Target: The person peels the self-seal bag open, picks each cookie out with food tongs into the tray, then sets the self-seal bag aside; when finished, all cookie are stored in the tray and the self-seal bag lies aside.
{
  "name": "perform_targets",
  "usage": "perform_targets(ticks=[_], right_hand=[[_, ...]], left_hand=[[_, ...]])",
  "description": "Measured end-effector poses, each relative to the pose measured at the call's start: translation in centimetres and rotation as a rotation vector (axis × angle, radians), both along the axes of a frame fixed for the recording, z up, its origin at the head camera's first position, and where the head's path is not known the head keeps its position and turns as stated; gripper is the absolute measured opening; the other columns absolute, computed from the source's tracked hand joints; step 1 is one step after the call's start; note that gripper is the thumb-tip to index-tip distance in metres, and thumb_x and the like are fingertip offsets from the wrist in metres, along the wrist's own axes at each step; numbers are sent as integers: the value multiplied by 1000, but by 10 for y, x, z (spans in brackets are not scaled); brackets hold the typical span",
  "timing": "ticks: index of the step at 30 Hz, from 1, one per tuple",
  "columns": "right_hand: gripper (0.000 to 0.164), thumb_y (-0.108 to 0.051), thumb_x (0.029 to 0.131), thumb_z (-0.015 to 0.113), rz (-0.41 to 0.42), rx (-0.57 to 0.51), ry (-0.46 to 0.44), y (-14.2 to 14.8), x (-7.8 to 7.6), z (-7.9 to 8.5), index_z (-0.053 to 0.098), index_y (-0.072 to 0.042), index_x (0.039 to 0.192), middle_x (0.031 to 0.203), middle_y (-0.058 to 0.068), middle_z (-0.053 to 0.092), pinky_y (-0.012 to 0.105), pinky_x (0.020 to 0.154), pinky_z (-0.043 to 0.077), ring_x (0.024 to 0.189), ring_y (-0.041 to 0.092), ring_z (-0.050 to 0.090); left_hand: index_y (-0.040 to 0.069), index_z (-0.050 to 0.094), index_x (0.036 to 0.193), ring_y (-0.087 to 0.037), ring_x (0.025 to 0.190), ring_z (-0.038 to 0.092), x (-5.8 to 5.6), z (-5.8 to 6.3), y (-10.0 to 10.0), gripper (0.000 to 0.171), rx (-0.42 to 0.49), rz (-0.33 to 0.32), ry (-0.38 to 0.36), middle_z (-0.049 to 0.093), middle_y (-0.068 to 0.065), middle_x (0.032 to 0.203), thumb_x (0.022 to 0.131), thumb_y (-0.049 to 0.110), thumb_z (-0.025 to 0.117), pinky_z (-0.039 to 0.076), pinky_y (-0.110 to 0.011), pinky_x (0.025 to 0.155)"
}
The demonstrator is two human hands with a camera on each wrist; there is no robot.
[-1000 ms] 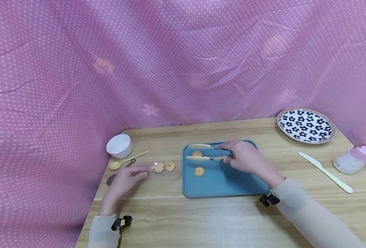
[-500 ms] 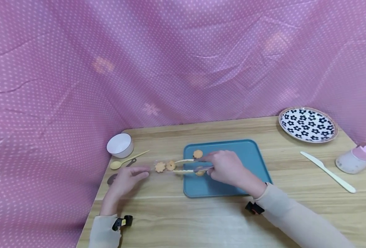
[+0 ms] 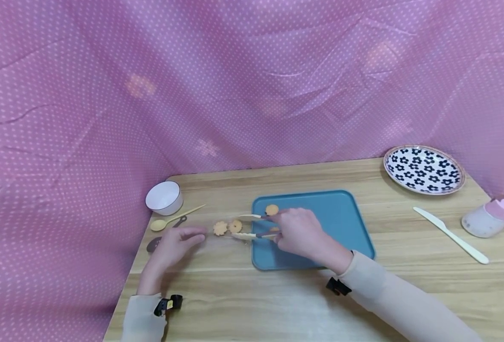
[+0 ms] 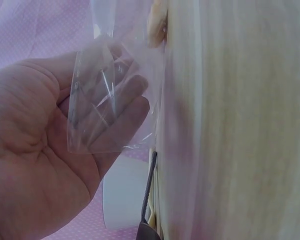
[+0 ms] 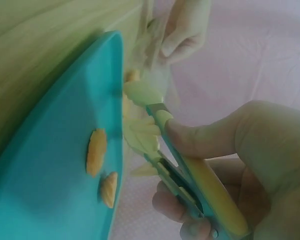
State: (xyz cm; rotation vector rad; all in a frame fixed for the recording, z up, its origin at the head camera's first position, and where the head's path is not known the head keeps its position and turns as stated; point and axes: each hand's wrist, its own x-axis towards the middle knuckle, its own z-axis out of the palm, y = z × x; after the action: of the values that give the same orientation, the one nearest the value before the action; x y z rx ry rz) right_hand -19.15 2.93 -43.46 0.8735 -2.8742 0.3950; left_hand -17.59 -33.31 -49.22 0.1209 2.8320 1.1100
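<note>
My left hand (image 3: 172, 247) holds the edge of a clear plastic bag (image 4: 110, 110) at the left of the table; its fingers show through the film. Two round cookies (image 3: 220, 228) lie at the bag, apparently inside it. Tongs (image 5: 180, 170) are gripped in my right hand (image 3: 301, 235), their pale yellow tips spread around the nearer cookie (image 3: 235, 226). Whether the tips touch it I cannot tell. Two more cookies sit on the blue tray (image 3: 320, 247): one cookie (image 3: 271, 210) by its upper left corner, another cookie (image 5: 109, 190) partly hidden under the tongs in the head view.
A white bowl (image 3: 164, 198), a yellow spoon (image 3: 159, 225) and a dark utensil (image 3: 154, 244) lie left, near my left hand. On the right are a flower-patterned plate (image 3: 423, 170), a pale knife (image 3: 450, 236) and a pink-topped white jar (image 3: 478, 222). A pink dotted cloth (image 3: 252, 95) hangs behind.
My right hand has carried the tongs leftward from over the tray's upper cookie to the cookies at the bag. My left hand stays nearly still at the bag.
</note>
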Motion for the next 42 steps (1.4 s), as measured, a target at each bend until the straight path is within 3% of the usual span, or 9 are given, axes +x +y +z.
perform_targets(ticks=[8, 16, 20, 24, 28, 32, 37, 42], right_hand=[[35, -17, 75, 79, 7, 36, -13, -7, -1, 1, 78, -23, 109, 80, -10, 70, 20, 41, 36, 57, 6, 47], [45, -13, 79, 75, -8, -42, -74, 6, 2, 7, 75, -28, 121, 112, -6, 78, 20, 39, 34, 67, 7, 54], [47, -16, 77, 78, -32, -104, -60, 31, 3, 13, 74, -31, 122, 117, -6, 77, 20, 41, 37, 72, 6, 60], [48, -24, 76, 83, -59, -126, -18, 71, -4, 14, 73, -31, 123, 111, -7, 79, 23, 51, 41, 73, 7, 63], [50, -25, 76, 85, -133, -121, -64, 118, -13, 14, 72, -26, 124, 87, -5, 75, 26, 54, 37, 62, 9, 52], [50, -23, 76, 85, -217, -92, -141, 156, -17, 10, 72, -22, 124, 75, -3, 66, 26, 54, 32, 62, 12, 49], [48, -24, 78, 84, -236, -62, -210, 178, -18, -1, 73, -21, 124, 76, -3, 65, 26, 55, 33, 67, 13, 51], [51, -24, 76, 85, -255, -68, -214, 183, -16, -4, 72, -20, 125, 73, -4, 63, 26, 54, 33, 66, 13, 51]], left_hand=[[22, 75, 120, -22, 127, 66, 0, 2, 0, 27, 11, 9, -21, 75, 4, 125, 96, 32, 69, 50, -49, 112], [24, 76, 118, -23, 126, 67, 2, 0, 1, 23, 17, 7, -17, 75, 3, 126, 96, 30, 70, 52, -48, 111], [27, 76, 117, -22, 127, 66, 2, 1, 0, 23, 16, 16, -23, 75, 4, 126, 96, 32, 70, 51, -49, 112], [28, 76, 117, -21, 125, 67, 2, 3, 0, 24, 11, 13, -9, 75, 4, 124, 95, 34, 71, 51, -48, 111], [26, 75, 119, -22, 125, 67, 3, 4, -1, 25, 9, 6, -2, 75, 4, 125, 95, 33, 71, 51, -49, 111], [24, 76, 119, -23, 126, 66, 3, 3, -3, 26, 11, 10, -2, 75, 3, 125, 95, 32, 71, 51, -50, 111], [25, 76, 118, -22, 127, 66, 3, 1, -3, 25, 4, 17, -9, 75, 5, 125, 95, 33, 71, 51, -49, 111], [22, 76, 118, -24, 125, 67, 2, 3, 0, 26, 10, 29, -6, 76, 2, 124, 94, 31, 72, 51, -50, 111]])
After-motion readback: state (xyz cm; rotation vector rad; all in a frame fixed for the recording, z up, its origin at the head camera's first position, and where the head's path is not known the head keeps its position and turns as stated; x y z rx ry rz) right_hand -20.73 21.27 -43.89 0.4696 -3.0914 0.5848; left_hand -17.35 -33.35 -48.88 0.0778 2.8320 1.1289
